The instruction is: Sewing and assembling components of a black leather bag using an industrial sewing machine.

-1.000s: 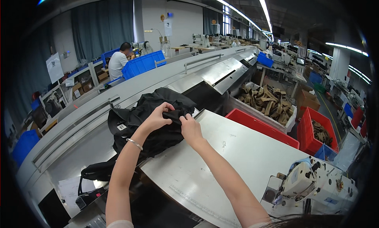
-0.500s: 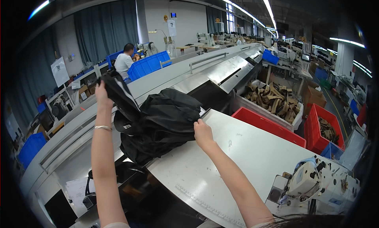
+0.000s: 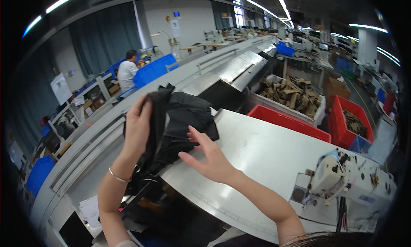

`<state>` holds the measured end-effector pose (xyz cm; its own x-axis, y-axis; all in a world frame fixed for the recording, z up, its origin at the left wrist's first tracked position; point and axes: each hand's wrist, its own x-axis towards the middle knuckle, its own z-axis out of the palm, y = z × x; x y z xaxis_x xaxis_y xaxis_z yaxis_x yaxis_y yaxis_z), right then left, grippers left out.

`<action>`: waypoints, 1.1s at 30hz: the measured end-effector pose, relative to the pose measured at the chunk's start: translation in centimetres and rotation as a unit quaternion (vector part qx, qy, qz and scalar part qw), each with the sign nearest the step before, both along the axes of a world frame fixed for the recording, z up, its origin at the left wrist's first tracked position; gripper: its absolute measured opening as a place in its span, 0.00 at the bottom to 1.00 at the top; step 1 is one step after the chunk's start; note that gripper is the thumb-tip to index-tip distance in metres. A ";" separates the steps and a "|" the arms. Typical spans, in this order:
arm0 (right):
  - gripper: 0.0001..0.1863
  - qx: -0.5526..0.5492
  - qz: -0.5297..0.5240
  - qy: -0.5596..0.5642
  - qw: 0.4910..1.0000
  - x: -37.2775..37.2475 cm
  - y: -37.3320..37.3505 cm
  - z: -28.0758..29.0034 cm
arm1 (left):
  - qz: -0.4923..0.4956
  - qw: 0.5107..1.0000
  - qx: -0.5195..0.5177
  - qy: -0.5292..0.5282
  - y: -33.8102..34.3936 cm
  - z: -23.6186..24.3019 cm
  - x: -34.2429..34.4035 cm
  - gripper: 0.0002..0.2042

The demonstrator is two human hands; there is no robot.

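Observation:
A bunched black garment (image 3: 188, 116) lies over the left end of the pale worktable (image 3: 244, 140) and hangs past its edge. My left hand (image 3: 138, 125), with a bangle on its wrist, has its fingers wrapped round a raised fold of the black cloth. Just to the right, my right hand (image 3: 209, 157) is open, thumb and fingers apart, in front of the garment and holding nothing. Whether its fingertips touch the cloth I cannot tell. A white sewing machine (image 3: 338, 174) stands at the table's right end.
Beyond the table are a red bin (image 3: 287, 124), a white bin of tan strips (image 3: 319, 112) and another red bin (image 3: 342, 133). A long metal rail-edged counter (image 3: 98, 140) runs along the left. A seated person (image 3: 127, 71) works behind it near a blue bin (image 3: 156, 69).
My left hand has come right and down with its fold of cloth. My right hand has let go of the garment's right edge, opened and moved slightly left and nearer.

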<state>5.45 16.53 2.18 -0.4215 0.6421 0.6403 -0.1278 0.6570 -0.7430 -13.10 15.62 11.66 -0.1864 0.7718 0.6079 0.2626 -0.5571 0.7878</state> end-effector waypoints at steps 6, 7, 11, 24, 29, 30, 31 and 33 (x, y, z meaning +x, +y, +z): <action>0.32 -0.208 -0.232 -0.027 0.950 7.8 -4.7 -8.6 | -0.197 0.967 -0.074 0.145 0.1 -12.8 14.4 0.14; 0.27 -0.256 -0.274 -0.028 0.927 9.5 -5.6 -9.7 | -0.232 0.955 -0.123 0.142 0.1 -14.1 15.6 0.16; 0.23 -0.178 -0.388 -0.046 0.903 16.6 -9.5 -15.1 | -0.284 0.940 -0.108 0.156 -0.5 -15.8 21.1 0.18; 0.26 0.431 -0.307 -0.666 0.526 22.9 -14.2 -13.6 | -0.298 0.890 -0.071 0.338 -4.1 -15.0 25.4 0.15; 0.23 0.285 -0.382 -0.582 0.659 22.4 -12.2 -15.7 | -0.277 0.862 -0.012 0.424 -2.0 -13.9 25.9 0.09; 0.23 0.245 -0.368 -0.523 0.728 21.3 -12.5 -15.4 | -0.234 0.878 0.019 0.418 -2.1 -14.9 26.5 0.04; 0.23 0.244 -0.364 -0.522 0.732 20.8 -13.0 -15.6 | -0.183 0.870 0.114 0.443 -1.5 -17.8 27.4 0.02; 0.23 0.125 -0.140 -0.345 0.920 20.9 -13.9 -16.5 | -0.193 0.819 0.040 0.539 -2.4 -21.1 29.5 0.02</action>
<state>26.32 2.60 -14.35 -0.6236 0.6560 0.4251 0.5171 0.7540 -0.4049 16.40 13.24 -9.46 0.7403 0.5965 0.3100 0.5738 -0.8010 0.1709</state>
